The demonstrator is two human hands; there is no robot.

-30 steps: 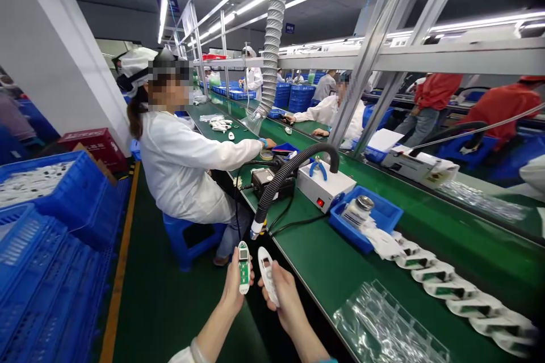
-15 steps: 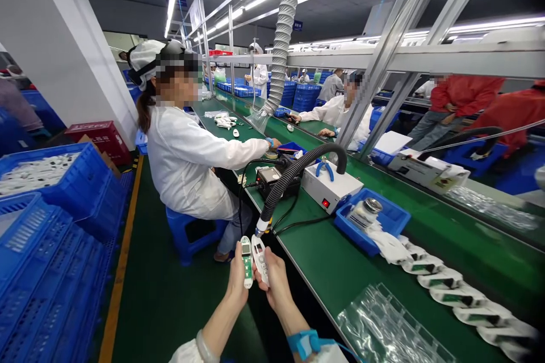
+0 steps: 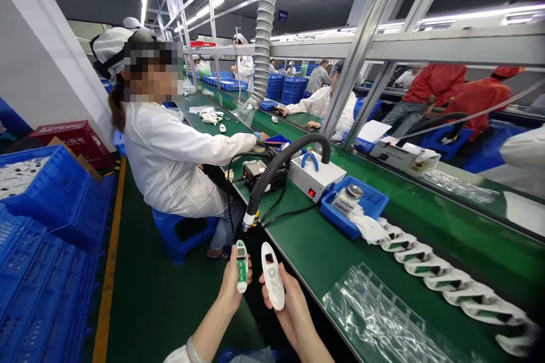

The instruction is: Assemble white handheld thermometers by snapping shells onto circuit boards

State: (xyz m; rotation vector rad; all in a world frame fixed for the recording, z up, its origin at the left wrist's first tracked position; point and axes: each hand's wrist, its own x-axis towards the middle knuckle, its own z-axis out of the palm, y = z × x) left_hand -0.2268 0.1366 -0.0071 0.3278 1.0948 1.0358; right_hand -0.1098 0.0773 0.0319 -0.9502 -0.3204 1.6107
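Note:
Between the thumb and fingers of my left hand [image 3: 232,283] is a slim white housing half with a green circuit board [image 3: 242,265] and a small screen facing up. My right hand [image 3: 293,306] grips a white oval cover [image 3: 273,278] with a dark window and round button shapes. The two parts are apart, side by side, over the gap in front of the bench edge. Just above them hangs the metal-tipped end of a black corrugated hose [image 3: 256,195], touching neither part.
A white box [image 3: 317,174] with blue pliers [image 3: 310,159] stands on the green bench. Right of it are a blue tray [image 3: 374,201] holding a jar, a row of white housings [image 3: 438,278] and clear plastic packaging [image 3: 378,317]. A co-worker [image 3: 170,147] sits at left, near blue crates [image 3: 42,272].
My hands have moved apart. The cover in my right hand has shifted right and down, away from the hose end and the board. The whole view has swung slightly right.

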